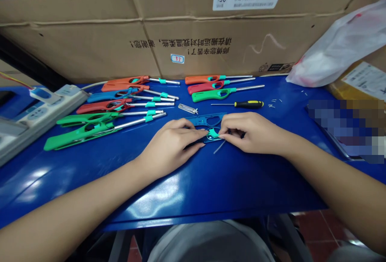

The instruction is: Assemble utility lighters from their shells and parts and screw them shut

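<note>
My left hand (177,143) is closed around the left end of a blue lighter casing half (208,140), most of which its fingers hide. A teal trigger (213,133) lies at that half, between my two hands. The thumb and index finger of my right hand (251,133) pinch the trigger's right side. Just beyond my fingers lies another blue casing half (205,120) with a trigger opening. A thin clear tube (219,147) sticks out below my right fingertips. Behind my left hand is a transparent fuel tank (187,109).
Several opened lighters with metal barrels (99,107) lie at left; a red lighter (208,87) lies among closed ones at back. Nearby are a screwdriver (249,104) and small screws (271,106). A power strip (39,113), cardboard box (105,48) and plastic bag (331,48) border the blue table (181,197).
</note>
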`<state>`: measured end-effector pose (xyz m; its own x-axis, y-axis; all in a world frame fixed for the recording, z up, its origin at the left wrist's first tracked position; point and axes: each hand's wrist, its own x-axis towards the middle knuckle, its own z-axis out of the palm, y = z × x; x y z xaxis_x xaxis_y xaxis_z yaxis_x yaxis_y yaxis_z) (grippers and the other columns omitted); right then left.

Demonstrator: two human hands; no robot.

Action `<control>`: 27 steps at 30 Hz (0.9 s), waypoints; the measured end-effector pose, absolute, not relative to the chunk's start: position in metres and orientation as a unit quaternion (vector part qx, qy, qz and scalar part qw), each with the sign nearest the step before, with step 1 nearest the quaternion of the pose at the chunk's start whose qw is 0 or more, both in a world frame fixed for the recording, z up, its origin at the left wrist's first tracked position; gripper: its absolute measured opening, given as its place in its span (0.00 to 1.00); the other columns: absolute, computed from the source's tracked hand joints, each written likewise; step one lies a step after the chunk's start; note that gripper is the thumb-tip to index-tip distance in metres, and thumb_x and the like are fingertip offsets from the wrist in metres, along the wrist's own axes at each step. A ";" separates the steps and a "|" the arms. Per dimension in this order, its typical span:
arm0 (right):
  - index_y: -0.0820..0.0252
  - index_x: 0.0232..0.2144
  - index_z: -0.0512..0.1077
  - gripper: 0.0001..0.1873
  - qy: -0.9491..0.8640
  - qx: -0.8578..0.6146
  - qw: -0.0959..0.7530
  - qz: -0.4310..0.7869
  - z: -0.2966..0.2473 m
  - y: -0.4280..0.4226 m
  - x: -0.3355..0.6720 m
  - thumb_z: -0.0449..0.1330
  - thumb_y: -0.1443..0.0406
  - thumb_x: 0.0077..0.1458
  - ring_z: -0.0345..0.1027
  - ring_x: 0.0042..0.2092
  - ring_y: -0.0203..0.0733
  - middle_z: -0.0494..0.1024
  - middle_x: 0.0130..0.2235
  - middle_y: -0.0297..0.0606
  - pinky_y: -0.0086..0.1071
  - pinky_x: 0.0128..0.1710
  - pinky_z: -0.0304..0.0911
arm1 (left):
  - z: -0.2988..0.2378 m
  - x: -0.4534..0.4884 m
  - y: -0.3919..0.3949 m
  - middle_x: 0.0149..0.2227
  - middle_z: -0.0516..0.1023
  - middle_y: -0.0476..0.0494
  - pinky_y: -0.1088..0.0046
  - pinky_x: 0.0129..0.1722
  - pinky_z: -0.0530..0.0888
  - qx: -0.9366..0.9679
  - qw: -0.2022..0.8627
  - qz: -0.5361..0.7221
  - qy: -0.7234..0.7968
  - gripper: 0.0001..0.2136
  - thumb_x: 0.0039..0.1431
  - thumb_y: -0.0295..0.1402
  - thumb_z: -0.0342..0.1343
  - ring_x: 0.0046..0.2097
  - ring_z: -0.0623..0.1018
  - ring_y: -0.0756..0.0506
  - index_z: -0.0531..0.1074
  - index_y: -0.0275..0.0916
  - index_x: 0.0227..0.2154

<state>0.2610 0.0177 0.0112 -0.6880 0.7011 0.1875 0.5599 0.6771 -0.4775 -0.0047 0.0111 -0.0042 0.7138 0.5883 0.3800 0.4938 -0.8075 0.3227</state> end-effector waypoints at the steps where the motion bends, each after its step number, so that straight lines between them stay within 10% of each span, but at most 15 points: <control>1: 0.60 0.32 0.74 0.05 -0.898 -0.346 0.182 0.200 0.011 0.018 0.261 0.59 0.69 0.61 0.66 0.31 0.35 0.76 0.32 0.35 0.30 0.31 0.56 | -0.004 -0.005 0.011 0.44 0.84 0.40 0.61 0.47 0.79 0.923 0.088 0.235 0.291 0.14 0.66 0.31 0.59 0.47 0.80 0.40 0.78 0.38 0.53; 27: 0.59 0.31 0.75 0.07 -0.893 -0.342 0.158 0.248 0.016 0.015 0.261 0.59 0.69 0.62 0.69 0.35 0.37 0.77 0.35 0.37 0.31 0.35 0.60 | -0.008 -0.002 0.002 0.48 0.79 0.37 0.62 0.50 0.79 0.922 0.132 0.227 0.284 0.13 0.70 0.30 0.55 0.49 0.78 0.41 0.76 0.35 0.53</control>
<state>0.2606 0.0154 0.0161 -0.7168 0.6882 0.1124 0.5319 0.6439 -0.5499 -0.0019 0.0024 -0.0083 0.7357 0.5841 0.3428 0.4641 -0.8034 0.3730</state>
